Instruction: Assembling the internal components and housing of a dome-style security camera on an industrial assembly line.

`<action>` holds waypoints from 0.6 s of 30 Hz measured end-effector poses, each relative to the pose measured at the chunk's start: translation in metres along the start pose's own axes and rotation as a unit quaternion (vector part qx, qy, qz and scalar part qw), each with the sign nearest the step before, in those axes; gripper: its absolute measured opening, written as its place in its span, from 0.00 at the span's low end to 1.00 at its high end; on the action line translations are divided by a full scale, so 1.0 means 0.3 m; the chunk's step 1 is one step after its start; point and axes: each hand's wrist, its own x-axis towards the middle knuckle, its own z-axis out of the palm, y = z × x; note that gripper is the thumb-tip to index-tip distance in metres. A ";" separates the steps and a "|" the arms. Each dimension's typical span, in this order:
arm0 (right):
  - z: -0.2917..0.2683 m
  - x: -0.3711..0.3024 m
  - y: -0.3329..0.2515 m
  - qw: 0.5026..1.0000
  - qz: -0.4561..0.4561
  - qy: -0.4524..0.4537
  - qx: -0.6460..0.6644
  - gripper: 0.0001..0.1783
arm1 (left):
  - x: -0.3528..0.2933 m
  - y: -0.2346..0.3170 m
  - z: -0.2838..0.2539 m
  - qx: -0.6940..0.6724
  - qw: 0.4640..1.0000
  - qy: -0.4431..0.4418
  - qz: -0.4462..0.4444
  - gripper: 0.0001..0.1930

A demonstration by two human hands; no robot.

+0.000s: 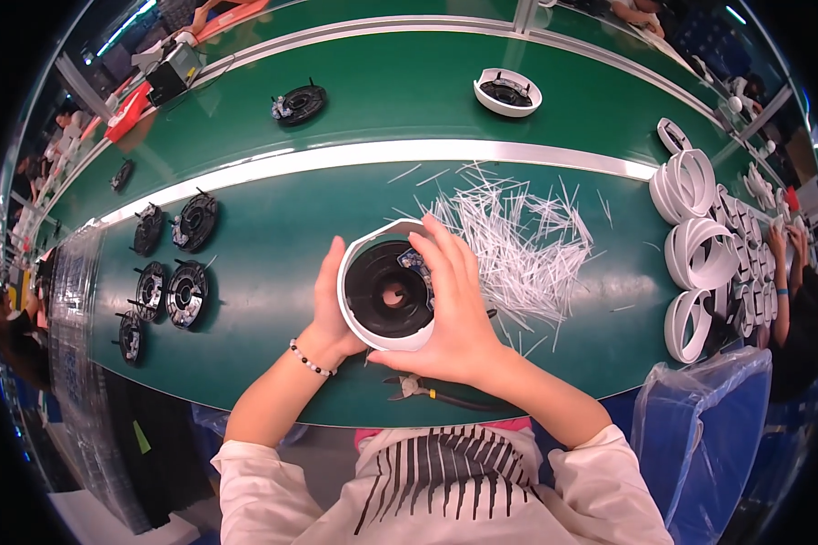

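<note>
Above the near part of the green table, a round white plastic housing (398, 343) is held up, its round opening facing me. Inside it sits a black round base (365, 295) with a central hole and a small circuit board (414, 262) at its upper right. My left hand (329, 304) wraps the housing's left side, thumb pointing up. From the right, my right hand (459, 313) grips the rim, with fingers reaching over its top right near the board. Below the hands, a pair of side cutters (413, 389) lies close to the table's front edge.
Thin white plastic strips (532, 245) lie heaped right of the hands. Several black round bases (187, 295) rest at the left. White rings (686, 186) stand stacked at the right. Beyond a metal rail, a green belt carries another base (302, 104) and a white housing (529, 107).
</note>
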 end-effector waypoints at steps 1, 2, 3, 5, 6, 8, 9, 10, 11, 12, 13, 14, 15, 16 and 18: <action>-0.004 0.003 0.001 1.000 0.009 -0.001 -0.013 0.59 | -0.008 -0.003 0.023 0.016 1.000 -0.010 0.012 0.32; -0.007 0.005 0.009 1.000 0.009 -0.001 -0.014 0.59 | -0.011 -0.005 0.035 0.032 0.999 -0.021 0.024 0.34; -0.009 0.008 0.022 0.999 0.029 -0.001 0.021 0.61 | -0.006 -0.006 0.018 0.032 0.998 -0.050 0.024 0.34; -0.014 0.004 0.039 0.996 0.072 0.000 0.061 0.63 | 0.009 -0.012 0.021 0.037 0.999 -0.010 0.012 0.33; -0.016 0.004 0.040 0.995 0.074 0.001 0.060 0.63 | 0.013 -0.009 0.028 0.046 0.999 -0.012 0.009 0.32; -0.017 0.002 0.044 0.994 0.079 0.002 0.072 0.63 | 0.014 -0.010 0.020 0.054 0.998 -0.012 0.012 0.32; -0.023 0.004 0.046 0.994 0.081 0.002 0.072 0.63 | 0.013 -0.011 0.017 0.062 0.998 -0.014 0.018 0.32; -0.034 0.009 0.047 0.992 0.085 -0.010 0.089 0.63 | 0.011 -0.010 0.017 0.065 0.997 -0.025 0.020 0.32; -0.047 0.014 0.049 0.990 0.089 -0.023 0.106 0.63 | 0.011 -0.012 0.018 0.065 0.997 -0.025 0.019 0.32; -0.060 0.017 0.053 0.992 0.077 -0.027 0.096 0.63 | 0.010 -0.014 0.018 0.063 0.997 -0.037 0.015 0.32; -0.069 0.022 0.052 0.992 0.076 -0.027 0.097 0.63 | 0.007 -0.010 0.022 0.063 0.997 -0.049 0.014 0.32; -0.076 0.025 0.051 0.989 0.083 -0.036 0.114 0.63 | 0.007 -0.010 0.017 0.041 0.997 -0.071 0.009 0.32; -0.081 0.030 0.049 0.986 0.089 -0.046 0.131 0.63 | 0.004 -0.008 0.017 0.043 0.996 -0.071 0.010 0.32; -0.087 0.033 0.050 0.986 0.089 -0.047 0.131 0.63 | 0.004 -0.011 0.015 0.027 0.996 -0.083 0.006 0.34; -0.095 0.040 0.050 0.984 0.040 -0.066 0.158 0.63 | 0.003 -0.009 0.003 0.013 0.996 -0.089 -0.004 0.36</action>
